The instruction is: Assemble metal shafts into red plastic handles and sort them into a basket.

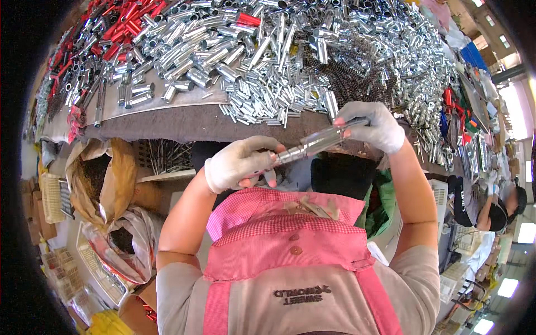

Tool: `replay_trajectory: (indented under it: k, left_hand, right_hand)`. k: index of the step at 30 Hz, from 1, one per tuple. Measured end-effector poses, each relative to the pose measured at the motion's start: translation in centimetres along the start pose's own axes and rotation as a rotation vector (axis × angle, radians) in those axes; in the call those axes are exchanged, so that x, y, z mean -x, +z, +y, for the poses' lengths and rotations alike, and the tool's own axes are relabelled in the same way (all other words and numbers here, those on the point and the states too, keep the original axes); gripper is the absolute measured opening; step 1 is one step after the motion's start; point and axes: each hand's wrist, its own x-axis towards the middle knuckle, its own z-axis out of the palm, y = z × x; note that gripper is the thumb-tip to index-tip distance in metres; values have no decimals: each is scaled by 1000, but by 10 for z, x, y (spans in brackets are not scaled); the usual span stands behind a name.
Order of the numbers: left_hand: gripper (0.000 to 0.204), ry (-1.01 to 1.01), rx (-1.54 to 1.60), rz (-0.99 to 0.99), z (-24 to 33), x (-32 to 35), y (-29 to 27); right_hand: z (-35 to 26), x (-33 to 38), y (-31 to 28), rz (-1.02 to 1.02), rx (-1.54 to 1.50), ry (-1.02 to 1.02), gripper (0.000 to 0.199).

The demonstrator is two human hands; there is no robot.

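Between my two white-gloved hands is a shiny metal tube (pixel 319 142) with a narrower stepped end, tilted so its right end is higher. My left hand (pixel 240 164) is closed with bare fingertips around the narrow end. My right hand (pixel 373 127) grips the wider end, thumb and fingers around it. Beyond the hands, a heap of small metal pins (pixel 268 97) lies on the cloth-covered table. Dark coil springs (pixel 363 70) are piled behind my right hand. One loose metal tube (pixel 331 104) lies at the pile's edge near my right fingertips.
Larger metal tubes (pixel 190 53) and red tubes (pixel 125 25) cover the table's far left. Small metal fittings (pixel 427 84) fill its right side. Open sacks (pixel 106 178) stand below the table edge at left, a green bag (pixel 381 204) at right. Another person (pixel 499 206) works far right.
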Motion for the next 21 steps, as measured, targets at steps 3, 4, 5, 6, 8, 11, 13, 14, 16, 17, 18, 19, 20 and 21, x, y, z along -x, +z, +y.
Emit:
replay_trajectory:
  k: [3,4,5,6,8,11,13,14,16,17,18,19,20,21]
  left_hand:
    - [38,16,50,-48,-6,5,2]
    - [40,29,7,-36,-8,4,6]
    - [41,42,-37,-25,-11,3,8]
    - [43,69,-45,-45,-16,2,7]
    - [45,79,-3,-67,-22,-2,9]
    - [48,81,101,-80,-28,-4,8]
    - [45,83,115,-71,-32,-7,11]
    - [45,79,120,-72,-33,-7,15]
    - [52,45,196,-18,-33,-7,22]
    - [47,28,205,-11,-29,-6,24]
    - [47,23,208,-11,-31,-7,23]
    - [45,21,261,-21,-33,-9,21]
    - [43,19,313,-30,-34,-10,20]
    - [39,-6,335,-7,-32,-9,22]
  right_hand:
    - [2,1,13,-22,39,-127,11]
    - [2,0,20,-28,84,-186,11]
    - [-2,-2,28,-38,80,-156,12]
    - [-9,-3,39,-51,76,-125,14]
    - [-9,-3,64,-87,19,-140,21]
    - [-6,-6,80,19,-87,62,22]
    - [-2,-12,90,50,57,-38,23]
    - [2,-13,94,71,48,-60,24]
    - [6,-14,101,103,39,-80,25]
    - [7,-16,105,111,51,-81,25]
    - [8,-18,108,114,62,-81,25]
    - [9,-19,110,117,73,-82,25]
    - [13,-21,111,134,112,-125,26]
    - [12,-23,111,132,109,-124,26]
